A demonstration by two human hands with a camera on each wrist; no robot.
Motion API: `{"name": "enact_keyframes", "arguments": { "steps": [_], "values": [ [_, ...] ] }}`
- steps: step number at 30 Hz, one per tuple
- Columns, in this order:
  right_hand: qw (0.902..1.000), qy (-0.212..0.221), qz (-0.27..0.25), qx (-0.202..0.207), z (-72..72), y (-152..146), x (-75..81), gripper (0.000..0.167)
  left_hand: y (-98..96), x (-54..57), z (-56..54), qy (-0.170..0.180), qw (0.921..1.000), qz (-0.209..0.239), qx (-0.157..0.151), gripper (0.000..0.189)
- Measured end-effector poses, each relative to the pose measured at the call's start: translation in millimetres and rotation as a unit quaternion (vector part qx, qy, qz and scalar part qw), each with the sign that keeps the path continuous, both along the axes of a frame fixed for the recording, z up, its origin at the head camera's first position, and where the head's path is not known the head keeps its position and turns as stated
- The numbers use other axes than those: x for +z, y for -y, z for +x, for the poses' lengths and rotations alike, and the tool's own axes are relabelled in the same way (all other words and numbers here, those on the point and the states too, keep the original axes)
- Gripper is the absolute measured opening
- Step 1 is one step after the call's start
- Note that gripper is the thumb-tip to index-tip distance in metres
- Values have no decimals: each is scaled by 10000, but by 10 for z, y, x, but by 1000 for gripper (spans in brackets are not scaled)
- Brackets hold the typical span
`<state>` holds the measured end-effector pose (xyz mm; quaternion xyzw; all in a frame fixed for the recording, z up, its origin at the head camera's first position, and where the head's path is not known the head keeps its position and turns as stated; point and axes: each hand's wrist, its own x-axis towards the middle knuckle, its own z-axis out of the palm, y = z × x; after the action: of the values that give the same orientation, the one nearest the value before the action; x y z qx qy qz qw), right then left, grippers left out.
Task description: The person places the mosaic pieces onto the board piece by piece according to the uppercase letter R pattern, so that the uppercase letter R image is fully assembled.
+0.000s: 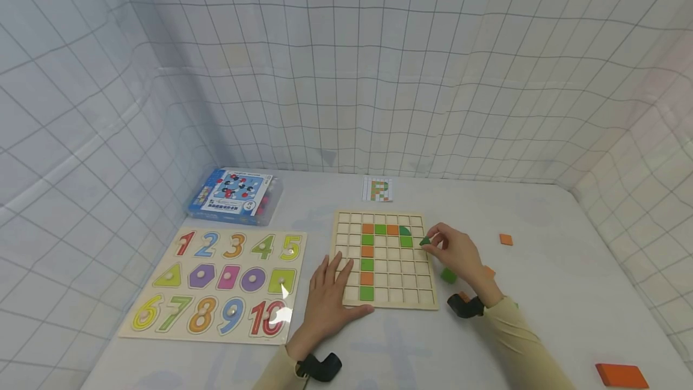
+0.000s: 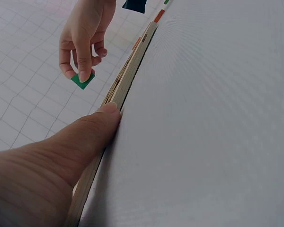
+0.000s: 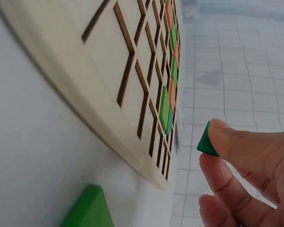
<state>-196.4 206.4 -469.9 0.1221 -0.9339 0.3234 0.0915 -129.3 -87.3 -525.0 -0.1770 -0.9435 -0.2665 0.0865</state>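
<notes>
My right hand [image 1: 457, 254] pinches a small dark green tile [image 1: 425, 241] between thumb and index finger, above the right edge of the wooden grid board [image 1: 394, 283]. In the right wrist view the tile [image 3: 207, 141] has a pointed, wedge-like outline. Orange and green square tiles [image 1: 367, 265] fill a column of the grid and run along a row at its top. That row ends in a dark green rounded tile [image 1: 404, 231] with a green square [image 1: 406, 242] below. My left hand [image 1: 327, 294] lies spread on the board's lower left corner, its thumb [image 2: 92, 127] along the near edge.
A picture card [image 1: 377, 189] lies behind the board. To the left are a number-and-shape puzzle [image 1: 178, 290] and a blue boxed set [image 1: 235, 196]. Loose tiles, among them a green one [image 1: 448, 275] and an orange one [image 1: 506, 239], lie rightward; an orange block [image 1: 621, 375] is near the front.
</notes>
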Motion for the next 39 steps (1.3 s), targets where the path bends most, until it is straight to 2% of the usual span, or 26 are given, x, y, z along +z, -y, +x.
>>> {"name": "enact_keyframes", "arguments": {
  "steps": [3, 9, 17, 24, 34, 39],
  "values": [
    [10000, 23, -46, 48, -30, 92, -28, 24, -3, -3, -1, 2, 10000, 1, -4, 100],
    [9989, 381, -274, 46, -43, 224, -86, 20, -3, -6, 2, -4, 10000, 14, -11, 100],
    [9956, 785, -461, -204, -28, 319, -76, 14, -4, -34, 0, -385, 9992, 42, -52, 99],
    [9932, 979, -304, -560, -49, 348, -89, 15, -7, -18, 1, -156, 9998, 58, -51, 100],
    [9910, 1149, 2, -687, -50, 365, -81, 19, -12, 0, 9, -233, 9997, 41, -42, 98],
    [9902, 1073, 307, -842, -49, 392, -53, 19, -14, -3, 4, -233, 9997, 32, -10, 98]
  ]
}}
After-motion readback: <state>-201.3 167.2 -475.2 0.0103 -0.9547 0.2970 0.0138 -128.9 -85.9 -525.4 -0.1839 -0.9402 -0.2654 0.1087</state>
